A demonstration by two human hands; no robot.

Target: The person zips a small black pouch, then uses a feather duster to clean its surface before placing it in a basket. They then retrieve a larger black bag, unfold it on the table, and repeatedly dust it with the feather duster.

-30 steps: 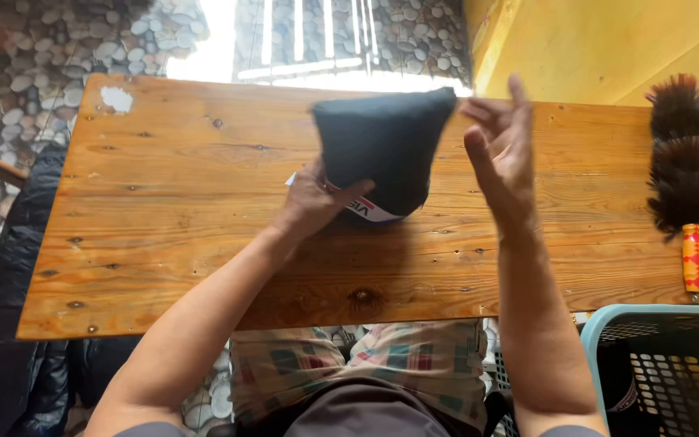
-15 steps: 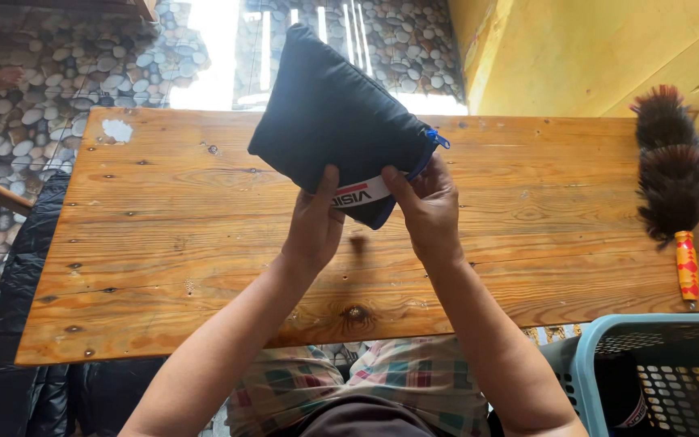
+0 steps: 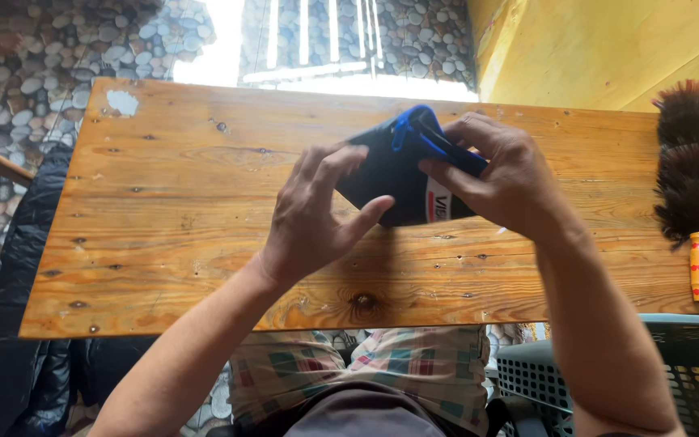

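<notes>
1. The dark cloth (image 3: 390, 182) with a blue edge is bunched into a small bundle, so the folding looks partly done; it is not yet flat or put away.
2. The left hand (image 3: 317, 214) presses its fingers on the near left side of the cloth, gripping it.
3. The right hand (image 3: 499, 178) pinches the blue edge from the right.
4. The cloth is between both hands, perhaps touching the wooden surface (image 3: 171, 210); I cannot tell surely.
</notes>
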